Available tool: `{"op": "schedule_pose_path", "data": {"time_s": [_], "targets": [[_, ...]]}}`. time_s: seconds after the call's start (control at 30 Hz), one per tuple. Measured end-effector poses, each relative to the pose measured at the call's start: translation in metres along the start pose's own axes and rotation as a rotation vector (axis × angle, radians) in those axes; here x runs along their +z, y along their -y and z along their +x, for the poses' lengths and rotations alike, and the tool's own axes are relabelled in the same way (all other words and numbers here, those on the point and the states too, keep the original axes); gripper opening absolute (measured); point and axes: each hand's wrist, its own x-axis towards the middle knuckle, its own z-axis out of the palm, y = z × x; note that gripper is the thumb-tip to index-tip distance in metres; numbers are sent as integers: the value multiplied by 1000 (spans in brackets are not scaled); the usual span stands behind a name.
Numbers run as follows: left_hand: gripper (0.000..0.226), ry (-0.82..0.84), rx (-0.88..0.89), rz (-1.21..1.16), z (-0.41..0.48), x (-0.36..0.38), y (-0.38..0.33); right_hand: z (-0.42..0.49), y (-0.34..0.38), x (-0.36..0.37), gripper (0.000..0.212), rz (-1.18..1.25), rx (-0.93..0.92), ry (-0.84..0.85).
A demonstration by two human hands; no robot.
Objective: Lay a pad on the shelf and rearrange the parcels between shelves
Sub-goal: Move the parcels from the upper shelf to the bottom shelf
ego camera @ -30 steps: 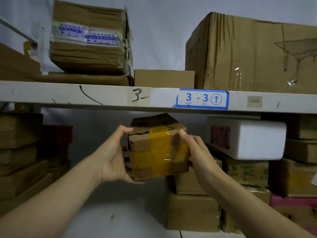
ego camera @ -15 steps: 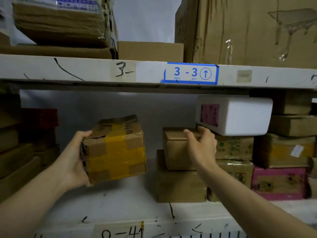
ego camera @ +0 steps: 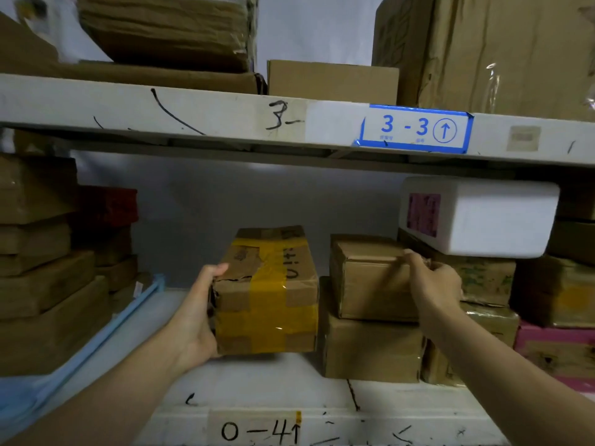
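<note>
A torn cardboard parcel crossed with yellow tape (ego camera: 267,294) sits low over the white lower shelf (ego camera: 257,378), right beside a stack of brown boxes. My left hand (ego camera: 196,313) grips its left side, thumb on the top edge. My right hand (ego camera: 431,284) holds the right top corner of a small brown box (ego camera: 370,278), which lies on a bigger brown box (ego camera: 370,349). A light blue pad (ego camera: 96,346) covers the shelf's left part, under the left stacks.
Stacked brown boxes (ego camera: 42,268) and a dark red one (ego camera: 109,207) fill the left. At right are a white foam box (ego camera: 476,217), more parcels and a pink box (ego camera: 553,346). The upper shelf (ego camera: 193,107), labelled 3-3, carries large cartons (ego camera: 483,49).
The taped parcel has come down from mid-air and moved right, up against the brown stack. My right hand left it and took hold of the small brown box.
</note>
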Motion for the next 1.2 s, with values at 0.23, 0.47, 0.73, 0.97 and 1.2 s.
{"op": "schedule_pose_path", "data": {"time_s": [0.23, 0.47, 0.73, 0.97, 1.2], "targets": [[53, 78, -8, 32, 7, 1, 5, -2, 7, -2, 90, 71, 118, 205], [45, 144, 10, 7, 5, -2, 7, -3, 7, 0, 97, 94, 145, 342], [44, 201, 49, -75, -8, -9, 7, -3, 12, 6, 105, 177, 204, 364], [45, 171, 80, -204, -18, -25, 7, -18, 16, 7, 56, 268, 265, 515], [53, 148, 116, -365, -52, -46, 15, -32, 12, 3, 45, 472, 350, 633]]}}
